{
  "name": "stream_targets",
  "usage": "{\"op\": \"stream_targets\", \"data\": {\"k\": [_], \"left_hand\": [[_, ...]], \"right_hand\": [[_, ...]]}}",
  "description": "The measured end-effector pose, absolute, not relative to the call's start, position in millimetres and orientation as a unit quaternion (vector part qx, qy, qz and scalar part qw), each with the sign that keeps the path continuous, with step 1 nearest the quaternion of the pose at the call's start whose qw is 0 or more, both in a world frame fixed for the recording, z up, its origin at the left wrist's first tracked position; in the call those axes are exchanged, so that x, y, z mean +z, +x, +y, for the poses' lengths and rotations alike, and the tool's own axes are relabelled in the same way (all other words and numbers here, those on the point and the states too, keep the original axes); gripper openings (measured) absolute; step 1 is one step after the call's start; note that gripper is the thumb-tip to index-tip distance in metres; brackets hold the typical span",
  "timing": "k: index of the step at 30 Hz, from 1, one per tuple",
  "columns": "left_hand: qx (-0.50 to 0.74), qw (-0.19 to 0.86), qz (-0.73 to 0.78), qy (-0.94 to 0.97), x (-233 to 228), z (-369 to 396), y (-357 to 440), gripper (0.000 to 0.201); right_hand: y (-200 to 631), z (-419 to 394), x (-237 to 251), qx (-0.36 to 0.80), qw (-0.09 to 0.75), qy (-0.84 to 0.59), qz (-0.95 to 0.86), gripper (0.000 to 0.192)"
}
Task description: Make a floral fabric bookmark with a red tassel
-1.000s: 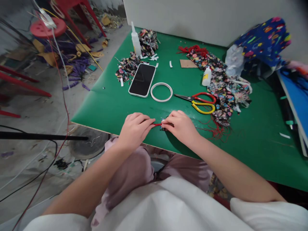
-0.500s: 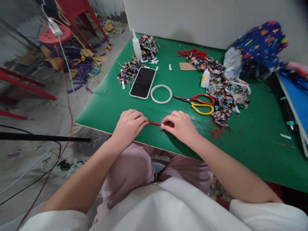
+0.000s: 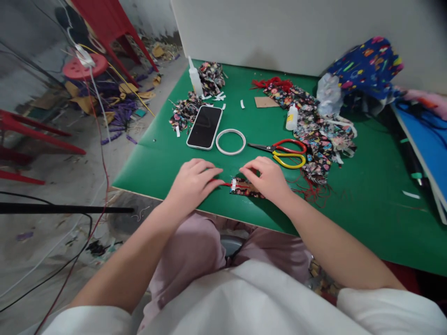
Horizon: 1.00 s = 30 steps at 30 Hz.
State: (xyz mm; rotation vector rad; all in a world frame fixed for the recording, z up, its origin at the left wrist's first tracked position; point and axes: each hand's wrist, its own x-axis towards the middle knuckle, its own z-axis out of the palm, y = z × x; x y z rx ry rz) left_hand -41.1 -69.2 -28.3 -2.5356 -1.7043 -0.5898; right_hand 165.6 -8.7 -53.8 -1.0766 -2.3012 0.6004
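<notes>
A small strip of dark floral fabric (image 3: 238,192) lies near the table's front edge. A white piece of tape (image 3: 233,184) crosses its left end, over a red cord (image 3: 226,184) that runs out to the left. My left hand (image 3: 195,180) rests beside that end; its thumb and index finger are apart, with the thumb touching the cord. Just above the fabric is my right hand (image 3: 267,179), thumb and index tips pinched together. Whatever is between those tips is too small to make out. This hand partly covers the strip's right end.
Beyond my hands lie a phone (image 3: 205,128), a white tape roll (image 3: 231,142) and scissors (image 3: 279,152). Glue bottles (image 3: 195,80) (image 3: 292,117) stand among floral fabric pieces (image 3: 314,139). Tangled red cords (image 3: 316,193) trail at the right, near a blue folder (image 3: 424,139).
My right hand has lifted off the taped end, uncovering the white tape and floral strip. My left thumb and index finger have parted at the red cord and moved slightly right.
</notes>
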Motion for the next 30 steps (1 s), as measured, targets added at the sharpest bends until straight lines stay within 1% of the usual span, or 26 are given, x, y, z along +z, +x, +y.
{"op": "stream_targets", "data": {"k": [2, 4, 5, 8, 12, 15, 18, 21, 24, 26, 28, 30], "left_hand": [[-0.162, -0.023, -0.511, -0.844, -29.5, -64.1, -27.4, 0.034], [-0.124, -0.059, -0.498, -0.856, -33.6, -59.4, -18.6, 0.042], [-0.109, -0.076, -0.496, -0.858, -35.3, -57.3, -15.9, 0.042], [-0.074, -0.112, -0.504, -0.853, -34.8, -52.4, -11.6, 0.039], [-0.038, -0.127, -0.522, -0.843, -28.1, -49.9, -7.3, 0.04], [-0.062, -0.203, -0.529, -0.822, -28.4, -50.7, -6.4, 0.032], [-0.124, -0.324, -0.534, -0.771, -27.9, -49.5, -6.9, 0.023], [-0.227, -0.418, -0.543, -0.692, -16.1, -41.4, -2.5, 0.022], [-0.393, -0.508, -0.52, -0.563, 10.4, -26.4, 10.4, 0.027], [-0.528, -0.526, -0.463, -0.48, 32.4, -15.6, 22.1, 0.031], [-0.613, -0.526, -0.394, -0.438, 52.4, -6.9, 33.7, 0.029], [-0.649, -0.529, -0.34, -0.428, 64.9, -1.2, 42.7, 0.029]], "right_hand": [[169.0, -3.2, -55.0, 0.222, 0.303, -0.426, -0.823, 0.024], [171.5, 0.1, -56.6, 0.225, 0.319, -0.435, -0.812, 0.023], [172.3, 0.9, -57.0, 0.224, 0.323, -0.434, -0.811, 0.023], [172.7, 0.9, -54.5, 0.214, 0.33, -0.431, -0.812, 0.024], [176.2, 4.5, -41.8, 0.224, 0.337, -0.436, -0.804, 0.023], [186.2, 12.0, -28.5, 0.261, 0.378, -0.462, -0.759, 0.022], [199.5, 19.6, -10.3, 0.295, 0.439, -0.478, -0.701, 0.023], [209.2, 25.2, 18.7, 0.302, 0.494, -0.464, -0.67, 0.023], [211.6, 30.4, 54.9, 0.269, 0.528, -0.436, -0.677, 0.023], [208.8, 34.2, 75.5, 0.252, 0.569, -0.414, -0.665, 0.027], [202.5, 37.7, 89.0, 0.275, 0.56, -0.393, -0.676, 0.03], [193.3, 39.6, 94.7, 0.32, 0.505, -0.365, -0.714, 0.029]]}}
